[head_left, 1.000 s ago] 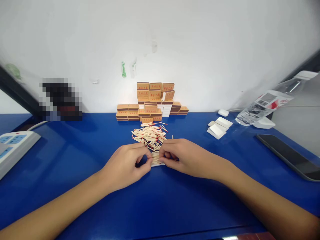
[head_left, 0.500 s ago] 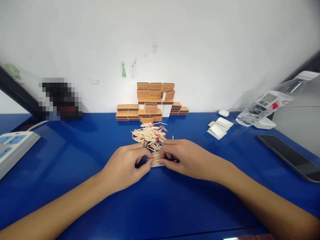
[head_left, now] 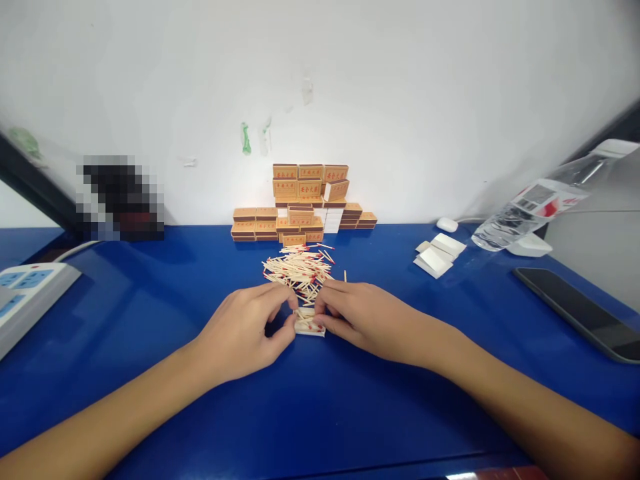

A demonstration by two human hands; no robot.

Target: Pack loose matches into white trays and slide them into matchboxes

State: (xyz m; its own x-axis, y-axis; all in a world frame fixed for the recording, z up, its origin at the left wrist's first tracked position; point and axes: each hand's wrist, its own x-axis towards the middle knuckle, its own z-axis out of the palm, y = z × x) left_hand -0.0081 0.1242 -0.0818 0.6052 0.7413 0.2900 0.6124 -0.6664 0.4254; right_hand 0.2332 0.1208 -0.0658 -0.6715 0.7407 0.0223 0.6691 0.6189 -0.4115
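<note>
My left hand [head_left: 247, 332] and my right hand [head_left: 360, 315] meet at a small white matchbox tray [head_left: 309, 325] filled with red-tipped matches on the blue table [head_left: 320, 400]. Both hands pinch the tray, the left at its left end, the right at its right end and top. Just behind lies a loose pile of matches [head_left: 300, 268]. A stack of orange matchboxes [head_left: 303, 203] stands against the white wall further back.
Several white inner trays [head_left: 439, 255] lie to the right. A dark phone [head_left: 580, 312] and a plastic bottle [head_left: 535, 207] are at the far right. A white power strip [head_left: 25, 293] sits at the left edge. A pixelated dark object [head_left: 120, 197] stands at the back left.
The matches held between my fingers have gone down into the white tray, which now shows its red tips. Both hands shifted slightly away from me and stayed at the tray.
</note>
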